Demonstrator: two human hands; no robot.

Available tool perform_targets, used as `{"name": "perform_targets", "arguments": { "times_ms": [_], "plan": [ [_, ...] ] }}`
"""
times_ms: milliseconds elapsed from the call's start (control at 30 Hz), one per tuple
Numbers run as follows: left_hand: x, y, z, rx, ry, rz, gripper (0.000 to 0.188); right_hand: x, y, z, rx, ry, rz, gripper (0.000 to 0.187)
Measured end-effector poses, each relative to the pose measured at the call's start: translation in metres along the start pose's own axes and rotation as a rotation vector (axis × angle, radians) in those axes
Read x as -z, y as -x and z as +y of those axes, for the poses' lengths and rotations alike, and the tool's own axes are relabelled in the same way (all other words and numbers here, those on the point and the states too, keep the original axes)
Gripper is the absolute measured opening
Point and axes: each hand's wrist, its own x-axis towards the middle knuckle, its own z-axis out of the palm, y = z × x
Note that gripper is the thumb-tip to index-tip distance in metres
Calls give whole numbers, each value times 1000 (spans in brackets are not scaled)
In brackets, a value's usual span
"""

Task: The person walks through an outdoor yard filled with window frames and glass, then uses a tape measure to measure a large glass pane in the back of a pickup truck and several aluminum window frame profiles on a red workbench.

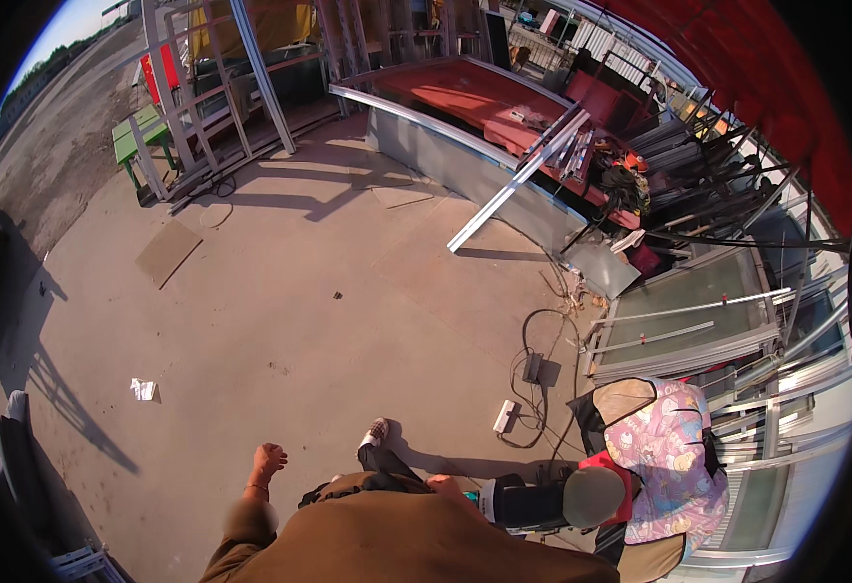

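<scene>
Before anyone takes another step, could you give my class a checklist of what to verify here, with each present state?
1. Left hand free: ok, nothing visible in it.
2. Right hand empty: cannot tell, partly hidden by the brown jacket.
3. Concrete floor clear of cables: not ok, black cable loops near the white rectangular power strip.
4. Long silver metal bars fully supported: not ok, they overhang the red-topped table.
5. Power strip off: cannot tell.
</scene>
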Motion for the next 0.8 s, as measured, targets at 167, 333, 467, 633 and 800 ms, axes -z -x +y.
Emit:
{"name": "perform_targets", "arguments": {
  "times_ms": [167, 333, 467, 633, 800],
  "plan": [
    [-30, -17, 36, 106, 104, -56, 30, 52, -75, -3, -120, -39, -203, 20],
    [-47, -35, 45, 121, -40, -93, 25, 114, -164, -54, -320, -317, -121, 26],
    [-46, -72, 36, -111, -467, -150, 17, 149, -221, -134, -208, -407, 97, 29],
    [-39, -159, 86, -69, -506, -231, 16, 154, -257, -169, -211, -552, 159, 24],
    [-71, -271, 237, 244, -169, -93, 21, 149, -248, -124, -372, -225, 90, 20]
  ]
}}
